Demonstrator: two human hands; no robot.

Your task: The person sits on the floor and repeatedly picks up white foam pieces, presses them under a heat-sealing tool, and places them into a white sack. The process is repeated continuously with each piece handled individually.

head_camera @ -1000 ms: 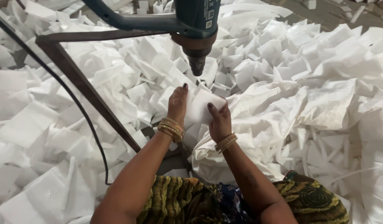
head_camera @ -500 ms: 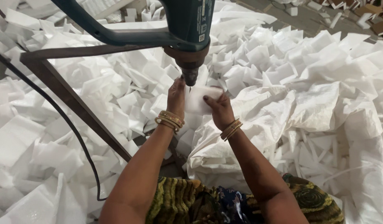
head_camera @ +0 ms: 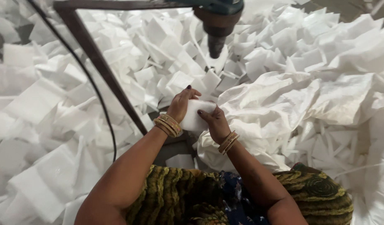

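Both my hands hold one white foam piece (head_camera: 195,117) in front of me, below a mounted drill (head_camera: 217,26). My left hand (head_camera: 180,104) grips its left edge, fingers curled over the top. My right hand (head_camera: 215,123) pinches its right edge. Gold bangles sit on both wrists. The drill's dark tip (head_camera: 215,50) hangs well above the piece and does not touch it.
A rusty metal frame bar (head_camera: 101,66) slants from top left down to my left wrist. A black cable (head_camera: 98,104) runs beside it. Loose white foam pieces (head_camera: 38,100) lie heaped all around. A large white woven sack (head_camera: 292,104) bulges at the right.
My hands drew the white piece down and away from the drill tip, toward my body. The drill now sits higher in view, apart from the piece.
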